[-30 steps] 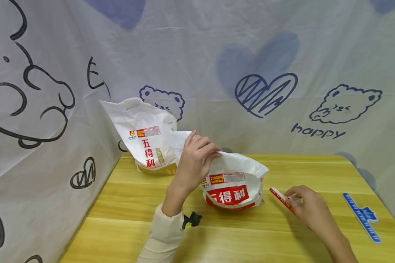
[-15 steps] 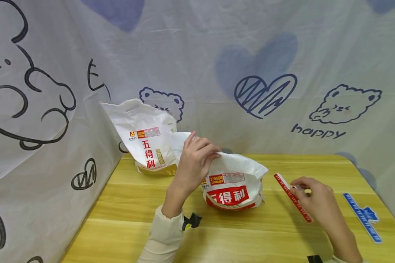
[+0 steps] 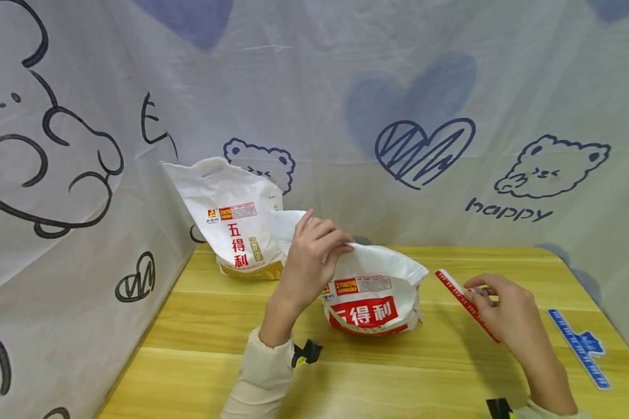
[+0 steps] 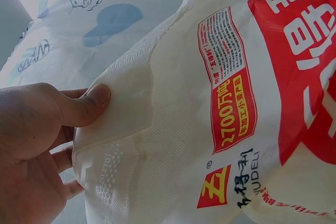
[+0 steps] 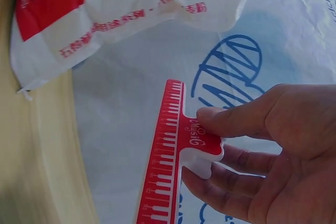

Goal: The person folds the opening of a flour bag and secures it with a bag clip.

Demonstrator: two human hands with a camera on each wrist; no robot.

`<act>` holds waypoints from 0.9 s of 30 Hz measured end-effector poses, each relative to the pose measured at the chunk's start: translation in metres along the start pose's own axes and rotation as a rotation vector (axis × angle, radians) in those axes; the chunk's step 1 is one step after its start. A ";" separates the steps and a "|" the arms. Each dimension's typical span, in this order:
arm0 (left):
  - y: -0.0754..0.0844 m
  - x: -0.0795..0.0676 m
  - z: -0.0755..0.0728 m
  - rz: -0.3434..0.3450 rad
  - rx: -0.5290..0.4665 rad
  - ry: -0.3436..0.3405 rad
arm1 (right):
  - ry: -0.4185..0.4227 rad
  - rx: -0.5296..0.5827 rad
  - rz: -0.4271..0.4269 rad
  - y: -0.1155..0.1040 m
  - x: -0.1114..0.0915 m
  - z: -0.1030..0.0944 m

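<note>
A white flour bag with a red label (image 3: 369, 311) stands on the table, its top edge folded over. My left hand (image 3: 309, 262) pinches that folded top at the left end; in the left wrist view the thumb (image 4: 97, 98) presses on the fold and the other fingers go behind it. To the right of the bag, my right hand (image 3: 508, 314) holds a red clip with a piano-key pattern (image 5: 165, 156) by its handle, between thumb and fingers. The clip's long bar is raised above the table, apart from the bag.
A second white flour bag (image 3: 230, 215) with a gold base stands at the back left. A blue clip (image 3: 579, 349) of similar shape lies on the wooden table (image 3: 398, 384) at the right. Printed cloth (image 3: 314, 105) hangs behind and at the left.
My right hand has moved a little to the right and up with the red clip, whose bar now shows more of its length. The left hand keeps its grip on the bag's fold.
</note>
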State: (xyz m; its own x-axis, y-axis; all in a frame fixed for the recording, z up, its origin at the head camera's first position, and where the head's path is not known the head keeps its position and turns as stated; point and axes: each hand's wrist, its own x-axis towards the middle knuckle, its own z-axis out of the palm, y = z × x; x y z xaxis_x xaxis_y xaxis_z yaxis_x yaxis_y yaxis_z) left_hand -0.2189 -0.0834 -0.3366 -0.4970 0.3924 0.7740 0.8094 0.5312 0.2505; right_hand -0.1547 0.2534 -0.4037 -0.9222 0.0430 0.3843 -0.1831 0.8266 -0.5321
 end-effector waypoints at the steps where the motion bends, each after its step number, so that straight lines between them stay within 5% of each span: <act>1: 0.000 0.000 0.000 0.000 0.000 0.000 | 0.009 0.002 -0.006 -0.001 0.001 -0.001; 15: 0.001 0.000 0.001 0.005 0.005 0.001 | 0.035 0.046 0.030 -0.008 0.011 -0.010; 27: 0.002 0.000 -0.001 -0.003 0.001 0.001 | 0.077 0.088 0.202 -0.017 0.015 -0.020</act>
State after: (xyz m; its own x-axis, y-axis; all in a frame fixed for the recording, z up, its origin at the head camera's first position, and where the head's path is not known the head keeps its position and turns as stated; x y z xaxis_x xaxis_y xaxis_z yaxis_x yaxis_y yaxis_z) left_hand -0.2173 -0.0826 -0.3356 -0.4988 0.3904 0.7738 0.8077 0.5331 0.2517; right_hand -0.1585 0.2510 -0.3742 -0.9150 0.2480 0.3183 -0.0298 0.7451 -0.6663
